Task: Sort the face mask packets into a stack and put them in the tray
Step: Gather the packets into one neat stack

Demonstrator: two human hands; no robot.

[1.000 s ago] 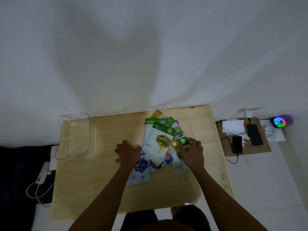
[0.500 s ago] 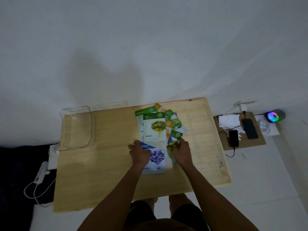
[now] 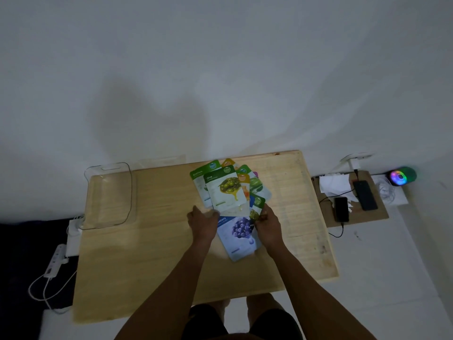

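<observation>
The packets (image 3: 229, 192) lie fanned in a loose, overlapping spread on the table (image 3: 157, 241), right of its middle: an olive packet (image 3: 226, 192) on top, green and orange ones poking out behind, a blueberry packet (image 3: 239, 235) nearest the person. The left hand (image 3: 202, 223) rests at the spread's near left edge, fingers curled against the olive packet; whether it grips anything I cannot tell. The right hand (image 3: 268, 225) looks pinched on a small green packet (image 3: 256, 208) at the right side. By my reckoning the sorting is barely begun: no squared stack exists yet. The clear tray (image 3: 109, 196) sits empty at the far left corner, well apart.
</observation>
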